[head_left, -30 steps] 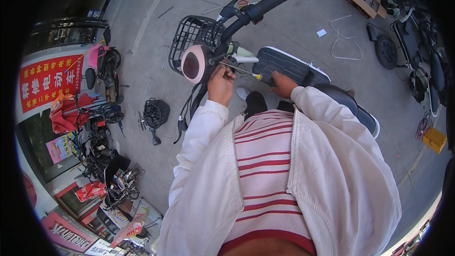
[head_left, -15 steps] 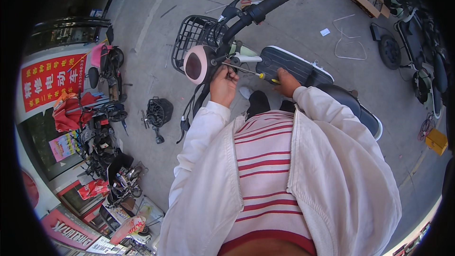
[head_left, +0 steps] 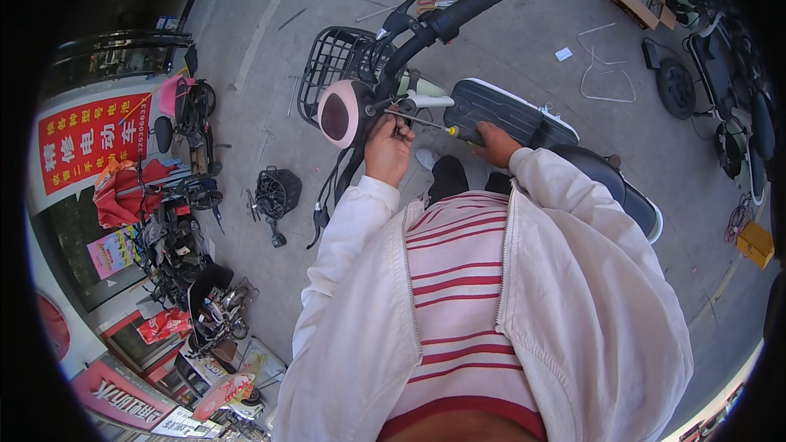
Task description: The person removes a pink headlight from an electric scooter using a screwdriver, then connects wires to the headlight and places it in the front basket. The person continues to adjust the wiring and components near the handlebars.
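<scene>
A slim screwdriver (head_left: 452,131) with a bare metal shaft and a yellow collar on its partly hidden handle lies aslant, its shaft reaching left to the steering stem of a two-wheeler (head_left: 471,96). The two-wheeler extends from left to right, its black handlebar (head_left: 479,6) angled toward the far right. A rounded pink housing (head_left: 334,116) with a dark oval face sits at the left, just nearer than a black basket (head_left: 327,31); a black seat (head_left: 610,178) edged in white is at the right.
</scene>
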The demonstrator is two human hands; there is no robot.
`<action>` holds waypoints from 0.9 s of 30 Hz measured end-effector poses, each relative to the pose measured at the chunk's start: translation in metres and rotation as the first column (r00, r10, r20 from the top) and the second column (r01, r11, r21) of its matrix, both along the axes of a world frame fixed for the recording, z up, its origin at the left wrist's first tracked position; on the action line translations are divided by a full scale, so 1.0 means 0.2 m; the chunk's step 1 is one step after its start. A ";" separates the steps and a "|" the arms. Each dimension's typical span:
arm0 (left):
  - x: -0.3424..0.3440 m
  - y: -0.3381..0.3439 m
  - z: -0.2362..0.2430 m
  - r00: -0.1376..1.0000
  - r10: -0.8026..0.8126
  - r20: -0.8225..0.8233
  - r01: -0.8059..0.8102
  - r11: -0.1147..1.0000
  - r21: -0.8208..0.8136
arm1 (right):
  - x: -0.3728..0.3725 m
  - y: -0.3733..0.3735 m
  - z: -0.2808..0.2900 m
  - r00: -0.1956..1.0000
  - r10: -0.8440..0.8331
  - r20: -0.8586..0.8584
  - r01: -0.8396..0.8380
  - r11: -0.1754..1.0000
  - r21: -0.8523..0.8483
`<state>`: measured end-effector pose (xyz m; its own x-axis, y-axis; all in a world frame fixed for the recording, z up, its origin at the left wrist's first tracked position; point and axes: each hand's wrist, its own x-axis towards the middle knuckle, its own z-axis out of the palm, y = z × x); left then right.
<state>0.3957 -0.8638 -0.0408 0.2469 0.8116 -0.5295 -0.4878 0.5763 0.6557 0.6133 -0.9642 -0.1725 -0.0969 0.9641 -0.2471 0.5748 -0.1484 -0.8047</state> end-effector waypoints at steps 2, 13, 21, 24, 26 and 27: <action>0.00 0.00 0.00 1.000 0.001 0.001 -0.001 1.000 -0.002 | 0.01 0.01 0.00 0.998 0.068 -0.020 -0.068 0.998 -0.007; -0.01 0.00 0.00 1.000 0.000 0.023 0.000 1.000 -0.002 | 0.01 0.04 0.04 0.991 0.134 -0.006 -0.134 0.983 -0.129; -0.02 -0.01 -0.01 1.000 0.006 0.029 -0.006 1.000 -0.005 | -0.01 0.04 0.17 0.987 -0.053 0.149 0.071 0.991 -0.112; -0.01 -0.01 -0.01 1.000 -0.004 0.029 0.004 1.000 -0.009 | 0.00 0.02 0.07 0.998 0.016 0.065 -0.009 0.994 -0.109; -0.01 0.00 -0.01 1.000 0.001 0.028 -0.001 1.000 -0.011 | 0.01 0.04 0.04 0.993 0.119 0.014 -0.116 0.984 -0.138; -0.01 0.00 -0.01 1.000 0.000 0.028 0.000 1.000 -0.010 | 0.03 0.06 0.03 0.983 0.184 0.004 -0.180 0.968 -0.177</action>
